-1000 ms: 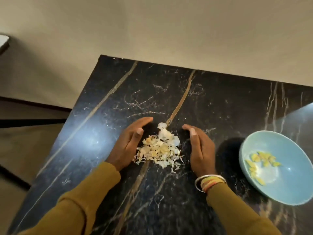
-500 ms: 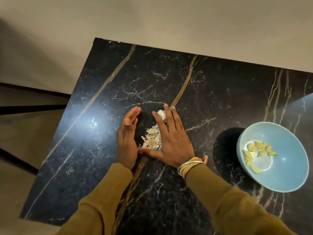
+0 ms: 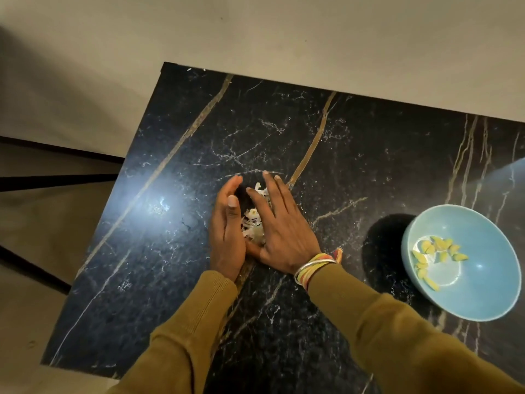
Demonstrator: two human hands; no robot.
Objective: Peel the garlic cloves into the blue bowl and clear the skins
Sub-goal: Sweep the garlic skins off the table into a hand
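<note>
1. Step in hand: clearing the skins (image 3: 253, 226). The peeled garlic cloves (image 3: 437, 248) lie in the blue bowl (image 3: 490, 282), well apart on the table (image 3: 355, 166).
2. The left hand (image 3: 227, 236) stands on edge, fingers straight, against the heap. The right hand (image 3: 281, 234) lies flat over it, fingers spread. Neither grips anything.
3. Next move, as judged: scoop both palms under the light flakes without scattering them.

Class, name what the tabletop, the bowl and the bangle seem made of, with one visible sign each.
Tabletop: polished black marble or a marble-look laminate; gold and white veins, bright glare.
Bowl: probably glazed ceramic, perhaps plastic; smooth pale blue with a small highlight.
Bangle: silvery metal, by its shine.
</note>
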